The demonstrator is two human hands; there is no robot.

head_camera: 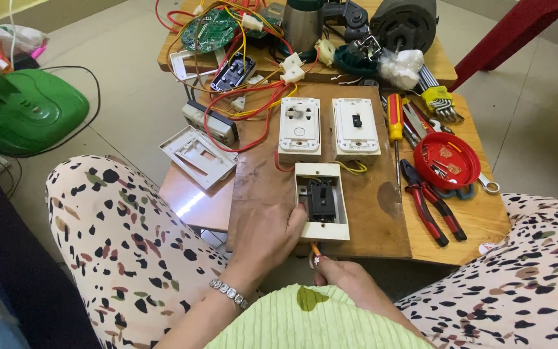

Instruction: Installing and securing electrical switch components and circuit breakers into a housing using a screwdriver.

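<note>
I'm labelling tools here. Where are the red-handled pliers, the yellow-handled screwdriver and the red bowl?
red-handled pliers [435, 213], head view, on a handle.
yellow-handled screwdriver [394, 119], head view, mid-handle.
red bowl [423, 158], head view, left rim.

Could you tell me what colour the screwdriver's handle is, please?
Red and yellow: the screwdriver shows best in the head view.

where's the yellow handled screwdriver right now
In the head view, the yellow-handled screwdriver lies right of the white switch plate, left of the round red tray.

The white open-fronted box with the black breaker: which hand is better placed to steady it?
Probably the left hand: it already rests against the white open-fronted breaker box on its left edge. The right hand is below the board, pinching an orange wire.
</note>
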